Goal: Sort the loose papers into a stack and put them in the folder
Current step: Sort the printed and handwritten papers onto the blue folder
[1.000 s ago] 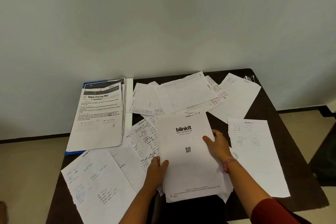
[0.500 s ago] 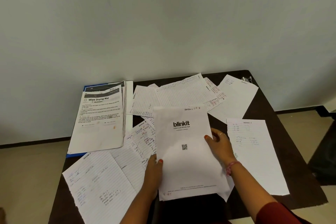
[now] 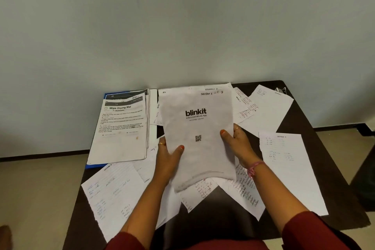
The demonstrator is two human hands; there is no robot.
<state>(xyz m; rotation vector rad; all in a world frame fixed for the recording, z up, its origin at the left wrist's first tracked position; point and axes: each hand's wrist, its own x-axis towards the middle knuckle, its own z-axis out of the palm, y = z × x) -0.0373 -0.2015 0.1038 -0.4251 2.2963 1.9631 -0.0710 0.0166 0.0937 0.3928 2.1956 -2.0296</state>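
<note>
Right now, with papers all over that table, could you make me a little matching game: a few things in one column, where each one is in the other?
Things:
1. blinkit sheet
2. blue folder
3. Wipe Drying Mat page
4. Section sheet

Places:
A. flat on the table, right of the hands
B. held up in both hands
C. top of the pile at the left
D. under that pile, its edge peeking out

Pairs: 1-B, 2-D, 3-C, 4-A
</note>
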